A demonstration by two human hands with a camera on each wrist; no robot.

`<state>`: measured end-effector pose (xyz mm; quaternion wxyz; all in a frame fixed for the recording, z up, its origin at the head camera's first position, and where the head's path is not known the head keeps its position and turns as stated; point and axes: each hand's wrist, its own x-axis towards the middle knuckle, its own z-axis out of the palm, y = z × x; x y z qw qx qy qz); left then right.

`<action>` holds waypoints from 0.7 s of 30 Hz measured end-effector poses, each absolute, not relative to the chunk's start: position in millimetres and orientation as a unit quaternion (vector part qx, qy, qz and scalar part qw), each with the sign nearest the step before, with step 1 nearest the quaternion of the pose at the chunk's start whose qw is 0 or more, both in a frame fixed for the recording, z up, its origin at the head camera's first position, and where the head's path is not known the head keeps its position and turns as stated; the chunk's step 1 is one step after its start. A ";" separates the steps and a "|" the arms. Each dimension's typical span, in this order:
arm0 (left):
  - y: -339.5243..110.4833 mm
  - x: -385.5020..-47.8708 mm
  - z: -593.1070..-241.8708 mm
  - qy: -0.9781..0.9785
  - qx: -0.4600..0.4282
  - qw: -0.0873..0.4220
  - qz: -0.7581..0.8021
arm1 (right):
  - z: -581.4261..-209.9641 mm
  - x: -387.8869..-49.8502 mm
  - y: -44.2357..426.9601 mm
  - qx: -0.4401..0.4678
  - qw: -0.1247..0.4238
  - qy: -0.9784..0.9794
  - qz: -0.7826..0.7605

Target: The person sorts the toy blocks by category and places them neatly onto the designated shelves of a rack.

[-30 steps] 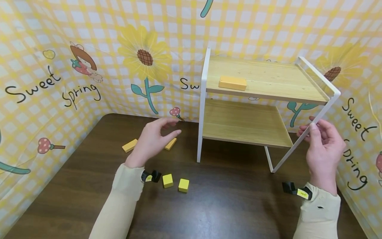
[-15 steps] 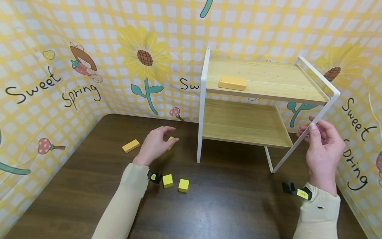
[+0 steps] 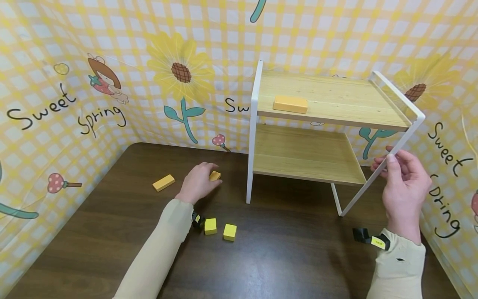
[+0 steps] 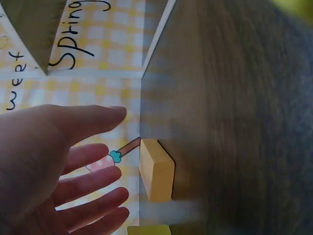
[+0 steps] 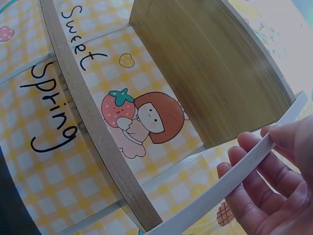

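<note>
Over the dark table, the left hand [image 3: 198, 182] is beside an orange block [image 3: 215, 175], its thumb and fingers spread around it. In the left wrist view a gap shows between the left hand [image 4: 73, 166] and the orange block [image 4: 159, 171]. The right hand [image 3: 406, 189] holds the white side frame [image 3: 369, 182] of a two-tier wooden shelf [image 3: 336, 89]; the right wrist view shows the thumb and fingers of the right hand [image 5: 274, 181] around the white bar [image 5: 220, 191]. Another orange block [image 3: 291, 104] lies on the top board's front left.
A third orange block [image 3: 163, 182] lies left of the left hand. Two yellow cubes [image 3: 210, 226] [image 3: 230, 232] sit near the left wrist strap. Patterned cloth [image 3: 123, 25] stands behind and at both sides of the table [image 3: 284, 257].
The left hand has moved down and slightly right to the orange block, uncovering more of the third block at its left. The right hand stays on the frame.
</note>
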<state>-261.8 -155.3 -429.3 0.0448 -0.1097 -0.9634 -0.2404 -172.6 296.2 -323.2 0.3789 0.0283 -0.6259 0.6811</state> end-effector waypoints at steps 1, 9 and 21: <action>-155.8 -262.8 -429.8 -0.965 -0.107 0.041 -0.236 | -323.2 -172.5 296.2 0.028 0.378 -0.627 0.680; -158.0 -267.9 -433.9 -0.971 -0.099 0.026 -0.217 | -323.6 -173.1 295.7 0.020 0.373 -0.638 0.673; -152.8 -276.0 -433.2 -0.978 -0.070 -0.014 -0.198 | -323.0 -171.0 296.0 0.015 0.369 -0.633 0.680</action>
